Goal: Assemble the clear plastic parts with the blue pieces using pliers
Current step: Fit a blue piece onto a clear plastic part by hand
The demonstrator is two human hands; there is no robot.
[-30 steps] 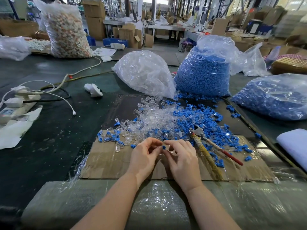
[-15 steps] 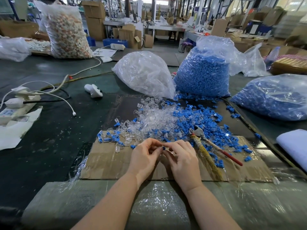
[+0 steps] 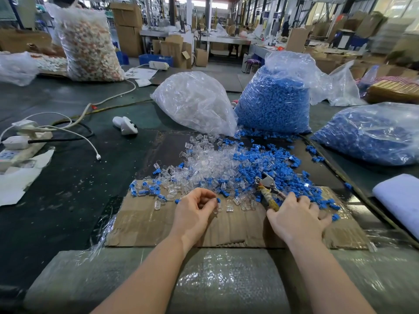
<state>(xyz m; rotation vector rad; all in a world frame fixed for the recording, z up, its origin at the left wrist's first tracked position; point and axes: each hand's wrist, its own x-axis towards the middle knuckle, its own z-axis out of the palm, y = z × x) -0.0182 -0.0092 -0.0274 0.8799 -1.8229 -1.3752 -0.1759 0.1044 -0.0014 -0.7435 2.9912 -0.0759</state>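
Observation:
A pile of clear plastic parts and a pile of blue pieces lie mixed on a cardboard sheet. My left hand pinches a clear part with a blue piece at its fingertips, just above the cardboard. The pliers lie at the blue pile's near edge, jaws pointing away, one handle wrapped in yellow. My right hand lies over the pliers' handles with its fingers spread and fairly straight, thumb beside the yellow handle. The handles' rear ends are hidden under that hand.
Behind the piles stand a bag of clear parts and a bag of blue pieces; another blue bag lies at the right. A white cloth is at the right edge. A power strip with cables and a white device sit left.
My hands were together over the cardboard's middle, working one part. My right hand has moved right onto the pliers' handles; my left hand keeps the part.

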